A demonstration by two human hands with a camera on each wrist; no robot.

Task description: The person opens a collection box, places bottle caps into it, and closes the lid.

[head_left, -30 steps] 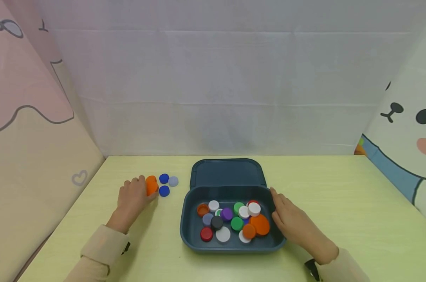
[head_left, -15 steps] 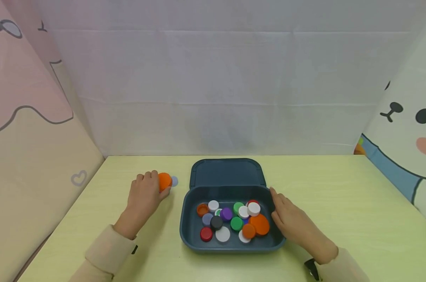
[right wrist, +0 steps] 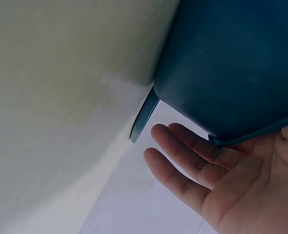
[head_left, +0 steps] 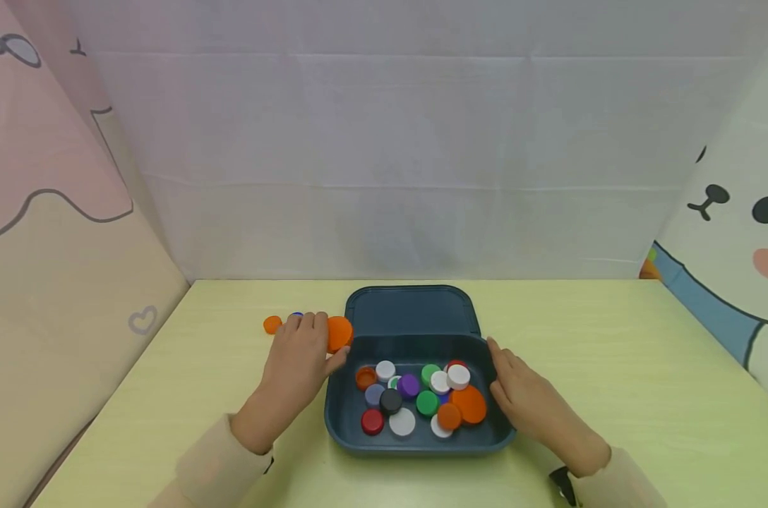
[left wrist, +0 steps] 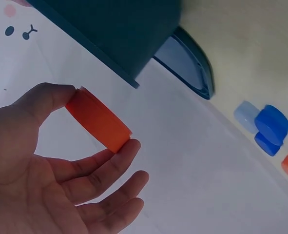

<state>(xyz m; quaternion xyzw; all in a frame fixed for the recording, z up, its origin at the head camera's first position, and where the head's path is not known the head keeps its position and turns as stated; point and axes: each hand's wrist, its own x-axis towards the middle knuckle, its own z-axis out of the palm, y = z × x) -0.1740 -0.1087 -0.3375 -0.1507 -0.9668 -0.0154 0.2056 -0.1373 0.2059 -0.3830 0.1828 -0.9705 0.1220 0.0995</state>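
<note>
My left hand [head_left: 297, 358] pinches a large orange bottle cap [head_left: 339, 334] between thumb and fingertips. It holds the cap in the air at the left rim of the dark blue-green box [head_left: 335, 423]. In the left wrist view, the cap [left wrist: 99, 120] is seen edge-on. My right hand [head_left: 536, 406] rests against the box's right side with its fingers extended; the right wrist view shows the fingers [right wrist: 175, 178] straight beside the wall, the thumb hidden. Inside the box lie several bottle caps, among them a purple cap [head_left: 409, 386], a black cap [head_left: 391, 401] and a red cap [head_left: 372, 422].
A small orange cap [head_left: 272, 324] lies left on the table [head_left: 613, 353]. Blue caps [left wrist: 273, 124] and a pale blue cap [left wrist: 246, 116] lie near it, mostly hidden behind my left hand in the head view. A dark tray-like lid [head_left: 412, 310] lies behind the box.
My left hand has carried the large orange cap rightward from the loose caps to the box's left edge, uncovering the small orange cap. The right hand has not moved.
</note>
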